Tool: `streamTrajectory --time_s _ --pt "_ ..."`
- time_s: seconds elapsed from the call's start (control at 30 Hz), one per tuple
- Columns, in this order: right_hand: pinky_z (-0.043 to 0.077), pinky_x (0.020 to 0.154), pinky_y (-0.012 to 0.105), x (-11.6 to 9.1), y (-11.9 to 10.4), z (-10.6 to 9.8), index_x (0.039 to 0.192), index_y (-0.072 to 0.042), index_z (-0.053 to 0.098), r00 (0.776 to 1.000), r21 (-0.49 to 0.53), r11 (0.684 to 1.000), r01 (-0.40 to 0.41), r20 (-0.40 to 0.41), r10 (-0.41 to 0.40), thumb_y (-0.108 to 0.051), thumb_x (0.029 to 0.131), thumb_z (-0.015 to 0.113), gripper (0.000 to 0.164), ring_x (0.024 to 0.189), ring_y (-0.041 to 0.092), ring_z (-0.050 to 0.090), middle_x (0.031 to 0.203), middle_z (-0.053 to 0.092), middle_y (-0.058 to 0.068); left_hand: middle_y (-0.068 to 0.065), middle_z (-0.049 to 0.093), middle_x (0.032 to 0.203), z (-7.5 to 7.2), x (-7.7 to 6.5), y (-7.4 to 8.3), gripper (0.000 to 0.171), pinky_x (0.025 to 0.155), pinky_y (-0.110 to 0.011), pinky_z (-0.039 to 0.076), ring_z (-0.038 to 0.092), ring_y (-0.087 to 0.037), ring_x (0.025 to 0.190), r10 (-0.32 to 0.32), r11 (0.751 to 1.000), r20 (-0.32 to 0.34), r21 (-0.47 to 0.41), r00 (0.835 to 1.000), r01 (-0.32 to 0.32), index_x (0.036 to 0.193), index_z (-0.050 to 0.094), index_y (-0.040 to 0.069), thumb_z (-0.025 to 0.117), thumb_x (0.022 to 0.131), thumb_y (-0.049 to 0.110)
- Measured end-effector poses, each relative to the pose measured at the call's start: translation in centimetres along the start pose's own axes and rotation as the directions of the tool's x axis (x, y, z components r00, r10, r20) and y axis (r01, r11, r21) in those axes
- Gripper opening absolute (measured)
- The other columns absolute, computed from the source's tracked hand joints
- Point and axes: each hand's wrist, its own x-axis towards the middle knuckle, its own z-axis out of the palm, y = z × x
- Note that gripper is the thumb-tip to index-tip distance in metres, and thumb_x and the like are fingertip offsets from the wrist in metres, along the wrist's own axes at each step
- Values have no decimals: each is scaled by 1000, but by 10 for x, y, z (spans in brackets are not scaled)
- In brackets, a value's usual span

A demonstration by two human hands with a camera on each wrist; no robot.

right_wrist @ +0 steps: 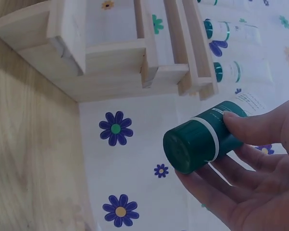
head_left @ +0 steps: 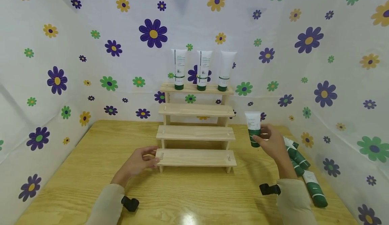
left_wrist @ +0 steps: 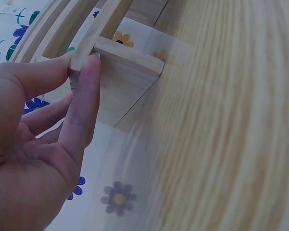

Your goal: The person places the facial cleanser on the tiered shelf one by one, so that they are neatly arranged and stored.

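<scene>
- Pale sleeves (head_left: pixel 106 204) nearest, over the wooden table (head_left: pixel 194 191).
- Left hand (head_left: pixel 138 161) — pinching the stepped stand (head_left: pixel 196 133) by its lowest shelf's left end.
- Right hand (head_left: pixel 271 142) — curled round a green-and-white tube (head_left: pixel 253 123), cap down, right of the stand.

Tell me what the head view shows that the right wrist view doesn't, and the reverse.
Only the head view: the left hand pinching the wooden stepped stand, and loose tubes lying on the table. Only the right wrist view: the flat end of the green cap on the held squeeze tube. Both: the right hand gripping that tube, the stand, and upright tubes on its top tier.
</scene>
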Motion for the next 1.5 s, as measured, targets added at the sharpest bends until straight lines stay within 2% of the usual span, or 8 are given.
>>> streamTrajectory --time_s 0.37,0.7,0.97,1.17,1.3,1.5 --pt "54 99 63 14 -33 -4 141 4 50 997 79 994 75 -17 -74 -13 99 68 48 118 49 65 131 64 31 -25 56 128 1 2 4 67 84 -33 65 71 -19 101 -15 1000 1 21 1000 15 154 39 -8 71 98 12" --pt "54 99 56 39 -67 -1 141 2 50 988 178 973 149 16 -154 -11 101 66 45 115 46 66 131 64 29 -27 56 128 2 3 3 68 85 -32 65 70 -19 102 11 1000 10 20 1000 -12 154 37 -8 71 98 12" --pt "53 105 60 62 -85 15 141 2 51 983 220 961 170 33 -181 -8 99 67 46 118 46 64 132 63 28 -26 56 130 2 2 3 67 85 -33 65 70 -19 101 -2 1000 3 22 1000 2 154 38 -7 70 99 12" --pt "55 102 57 73 -94 27 145 1 49 982 284 947 149 68 -175 -8 100 67 50 118 45 64 134 63 27 -26 55 133 1 1 2 67 87 -33 64 70 -19 104 -19 999 -1 36 1000 19 155 39 -4 71 99 14" --pt "55 102 56 79 -100 36 144 0 49 982 293 945 144 78 -174 -9 100 67 48 119 45 64 135 62 26 -25 55 136 1 1 2 66 88 -32 64 69 -20 109 -25 998 -15 61 1000 26 155 41 -2 71 99 16" --pt "51 110 55 85 -111 51 139 0 51 983 273 951 142 70 -167 -7 98 69 45 121 43 64 134 62 25 -25 55 138 1 0 3 66 89 -31 63 68 -24 115 -22 996 -25 85 999 24 154 42 -2 71 99 18"
